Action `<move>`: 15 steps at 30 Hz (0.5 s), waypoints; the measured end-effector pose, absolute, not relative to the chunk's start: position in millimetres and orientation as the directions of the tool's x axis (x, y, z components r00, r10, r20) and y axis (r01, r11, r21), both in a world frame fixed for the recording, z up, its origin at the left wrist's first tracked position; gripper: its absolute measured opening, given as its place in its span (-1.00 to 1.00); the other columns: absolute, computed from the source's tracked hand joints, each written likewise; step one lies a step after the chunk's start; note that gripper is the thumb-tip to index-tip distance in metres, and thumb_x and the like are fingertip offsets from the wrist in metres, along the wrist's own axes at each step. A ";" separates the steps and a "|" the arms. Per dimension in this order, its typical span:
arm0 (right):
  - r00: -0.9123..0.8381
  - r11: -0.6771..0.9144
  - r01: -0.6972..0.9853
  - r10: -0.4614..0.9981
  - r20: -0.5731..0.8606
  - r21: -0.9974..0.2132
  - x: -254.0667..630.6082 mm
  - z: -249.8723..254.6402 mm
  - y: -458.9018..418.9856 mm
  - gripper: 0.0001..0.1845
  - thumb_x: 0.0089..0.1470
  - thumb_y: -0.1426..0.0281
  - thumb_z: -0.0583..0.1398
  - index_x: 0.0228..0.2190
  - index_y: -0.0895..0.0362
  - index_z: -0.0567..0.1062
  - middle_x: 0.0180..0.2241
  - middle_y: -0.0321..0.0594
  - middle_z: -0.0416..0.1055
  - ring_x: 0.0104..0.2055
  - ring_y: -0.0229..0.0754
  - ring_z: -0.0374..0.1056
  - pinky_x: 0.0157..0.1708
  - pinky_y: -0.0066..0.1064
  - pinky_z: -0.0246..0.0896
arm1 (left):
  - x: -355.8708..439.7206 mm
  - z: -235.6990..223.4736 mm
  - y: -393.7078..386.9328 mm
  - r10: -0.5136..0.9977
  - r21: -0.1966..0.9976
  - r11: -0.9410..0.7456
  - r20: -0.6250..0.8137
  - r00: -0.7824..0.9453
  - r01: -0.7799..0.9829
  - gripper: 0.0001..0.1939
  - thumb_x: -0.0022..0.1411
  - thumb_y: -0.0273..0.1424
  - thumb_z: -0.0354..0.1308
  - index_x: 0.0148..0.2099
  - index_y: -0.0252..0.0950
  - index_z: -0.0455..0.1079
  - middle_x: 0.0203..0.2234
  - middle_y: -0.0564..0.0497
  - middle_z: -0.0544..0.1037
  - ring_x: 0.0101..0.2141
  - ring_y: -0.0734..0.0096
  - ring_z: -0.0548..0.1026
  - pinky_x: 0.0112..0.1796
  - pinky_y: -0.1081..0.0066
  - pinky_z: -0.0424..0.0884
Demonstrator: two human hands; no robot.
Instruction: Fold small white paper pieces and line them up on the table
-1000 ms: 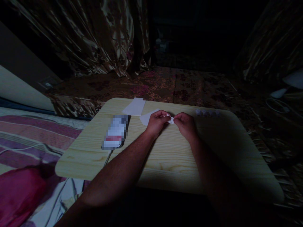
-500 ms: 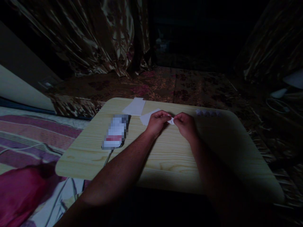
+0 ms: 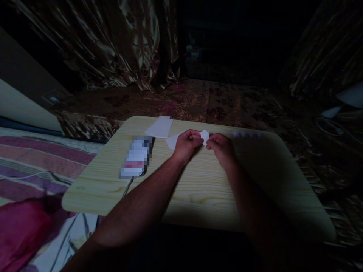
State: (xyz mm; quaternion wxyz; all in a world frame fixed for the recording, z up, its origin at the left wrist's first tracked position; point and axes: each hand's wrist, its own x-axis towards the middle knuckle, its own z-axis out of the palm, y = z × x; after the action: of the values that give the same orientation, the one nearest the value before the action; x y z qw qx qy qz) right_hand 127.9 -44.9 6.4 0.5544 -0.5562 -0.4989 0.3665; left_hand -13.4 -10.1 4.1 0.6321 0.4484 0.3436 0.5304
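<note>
Between my two hands, over the far middle of the wooden table (image 3: pixel 181 192), is a small piece of folded white paper (image 3: pixel 204 136). My left hand (image 3: pixel 187 144) pinches its left side between thumb and fingers. At its lower right edge, my right hand (image 3: pixel 220 146) grips it with thumb and forefinger. A sheet of white paper (image 3: pixel 172 141) lies flat on the table, partly hidden by my left hand. Farther left and back rests more white paper (image 3: pixel 159 127). Several small folded paper pieces (image 3: pixel 247 135) sit in a row to the right of my right hand.
A phone (image 3: pixel 136 156) with a blurred screen lies left of my left forearm, a cable (image 3: pixel 127 189) running from it toward me. A striped bed (image 3: pixel 42 158) with a red cloth (image 3: pixel 25 230) is at the left. Patterned curtains (image 3: pixel 141 41) hang behind the table.
The folded paper is tilted up and shows more of its white face between my fingers. My hands stay close together. The whole view has shifted slightly.
</note>
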 end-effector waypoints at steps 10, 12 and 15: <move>0.192 0.137 0.126 0.968 0.160 -0.983 127.8 6.0 -45.0 -0.90 -0.15 0.35 0.23 -0.52 0.12 0.43 -0.61 -0.36 0.42 -0.54 -0.28 0.31 -0.48 -0.44 0.14 | -13.1 2.6 -10.9 0.979 0.929 0.014 0.063 0.194 -0.370 -0.73 -0.15 -0.44 0.38 -0.33 -0.34 0.44 -0.51 0.06 0.53 -0.52 0.54 0.44 -0.41 0.49 0.33; 0.191 0.136 0.130 0.969 0.159 -0.982 127.8 6.6 -45.4 -0.90 -0.15 0.35 0.24 -0.52 0.12 0.43 -0.62 -0.36 0.41 -0.54 -0.28 0.30 -0.48 -0.44 0.13 | -13.1 2.7 -10.5 0.979 0.930 0.013 0.063 0.194 -0.367 -0.72 -0.15 -0.44 0.38 -0.32 -0.35 0.44 -0.50 0.07 0.53 -0.52 0.55 0.44 -0.41 0.49 0.33; 0.195 0.121 0.136 0.970 0.146 -0.983 127.0 6.8 -45.7 -0.89 -0.15 0.35 0.24 -0.52 0.12 0.44 -0.62 -0.36 0.42 -0.54 -0.28 0.30 -0.50 -0.45 0.12 | -13.2 3.4 -10.3 0.978 0.932 0.009 0.068 0.198 -0.363 -0.72 -0.14 -0.44 0.37 -0.30 -0.35 0.45 -0.52 0.08 0.52 -0.52 0.57 0.42 -0.42 0.50 0.32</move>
State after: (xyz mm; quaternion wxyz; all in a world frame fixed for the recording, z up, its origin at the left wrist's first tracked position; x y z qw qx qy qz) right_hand 127.0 -45.7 6.8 0.5496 -0.5436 -0.5084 0.3795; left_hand -13.2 -10.3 3.4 0.6252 0.4563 0.3368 0.5362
